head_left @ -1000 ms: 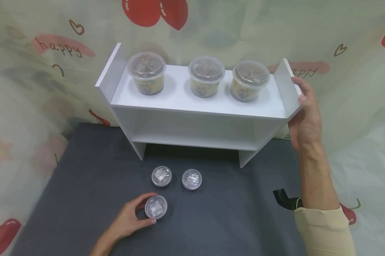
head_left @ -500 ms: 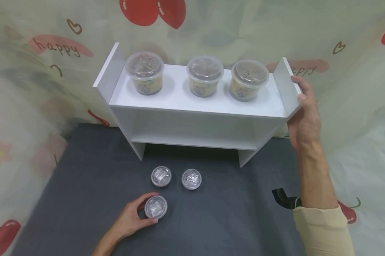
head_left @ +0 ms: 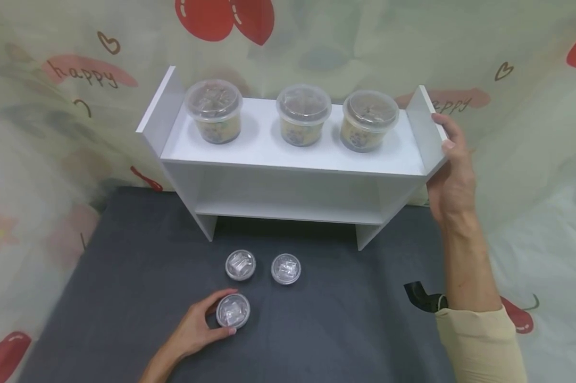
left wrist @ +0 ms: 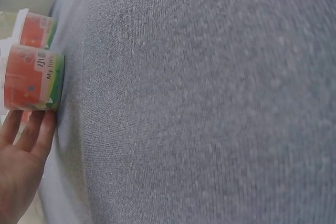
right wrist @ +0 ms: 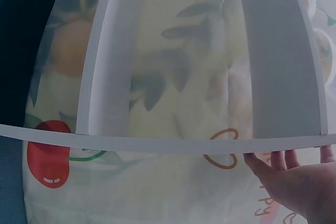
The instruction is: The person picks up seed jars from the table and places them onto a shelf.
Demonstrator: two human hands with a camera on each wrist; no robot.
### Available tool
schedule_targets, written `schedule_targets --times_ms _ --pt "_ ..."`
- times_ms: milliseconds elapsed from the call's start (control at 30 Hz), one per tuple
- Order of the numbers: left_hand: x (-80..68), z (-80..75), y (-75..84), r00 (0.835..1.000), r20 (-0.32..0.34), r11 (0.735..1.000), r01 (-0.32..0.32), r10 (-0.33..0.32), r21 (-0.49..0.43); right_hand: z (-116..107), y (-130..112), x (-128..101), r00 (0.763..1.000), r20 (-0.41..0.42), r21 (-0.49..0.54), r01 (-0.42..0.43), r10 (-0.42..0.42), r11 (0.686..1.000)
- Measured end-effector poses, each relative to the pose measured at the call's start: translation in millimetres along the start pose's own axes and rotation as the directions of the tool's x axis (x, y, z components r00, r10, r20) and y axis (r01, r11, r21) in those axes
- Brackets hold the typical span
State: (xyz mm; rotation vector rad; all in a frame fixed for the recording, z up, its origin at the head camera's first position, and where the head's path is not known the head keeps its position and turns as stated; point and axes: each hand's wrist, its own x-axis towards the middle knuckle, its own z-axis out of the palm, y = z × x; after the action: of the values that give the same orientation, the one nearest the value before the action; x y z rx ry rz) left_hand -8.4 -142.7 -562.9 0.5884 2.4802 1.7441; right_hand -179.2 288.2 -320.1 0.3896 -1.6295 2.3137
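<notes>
In the head view, my left hand [head_left: 194, 329] holds a small lidded cup [head_left: 233, 310] at the lower middle, thumb on its near side and fingers on its far side. The left wrist view shows that cup [left wrist: 32, 77] with a red and green printed side, standing upright on the grey cloth. Two similar lidded cups, a left one [head_left: 240, 265] and a right one [head_left: 285, 268], stand just beyond it. My right hand [head_left: 455, 178] grips the right side panel of a white two-tier shelf [head_left: 288, 194]; in the right wrist view its fingertips meet the panel's edge.
On the shelf's top board stand three larger tubs with clear lids: a left tub [head_left: 215, 111], a middle tub [head_left: 303, 114] and a right tub [head_left: 368, 121]. Dark grey cloth [head_left: 326, 324] covers the table. A printed curtain [head_left: 53, 159] hangs behind and at both sides.
The whole head view shifts slightly to the left. Both hands keep their holds, and the cups, tubs and shelf stay in place.
</notes>
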Motion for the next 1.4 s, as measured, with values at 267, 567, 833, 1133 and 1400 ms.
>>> schedule_targets --times_ms 267,567,833,1133,1400 --pt "2.3 0.9 6.3 1.0 -0.011 1.0 0.02 -0.02 0.001 -1 0 -1 1.0 -0.006 -0.014 0.0 0.0 1.0" --pt "5.4 1.1 10.3 0.999 -0.03 1.0 -0.025 0.025 -0.013 0 1 -1 1.0 0.015 -0.013 -0.009 0.009 1.0" --pt "11.6 -3.5 17.6 0.998 -0.053 0.999 -0.028 0.027 -0.02 0 0 -2 1.0 0.004 -0.065 0.005 -0.005 0.998" --pt "18.0 -11.5 27.4 0.998 -0.057 1.0 0.018 -0.019 -0.006 0 0 -3 1.0 -0.008 -0.032 0.003 -0.003 0.999" --pt "20.3 -13.8 5.6 0.997 -0.072 0.999 0.032 -0.032 0.0 1 0 -2 1.0 -0.003 -0.014 0.005 -0.005 1.0"
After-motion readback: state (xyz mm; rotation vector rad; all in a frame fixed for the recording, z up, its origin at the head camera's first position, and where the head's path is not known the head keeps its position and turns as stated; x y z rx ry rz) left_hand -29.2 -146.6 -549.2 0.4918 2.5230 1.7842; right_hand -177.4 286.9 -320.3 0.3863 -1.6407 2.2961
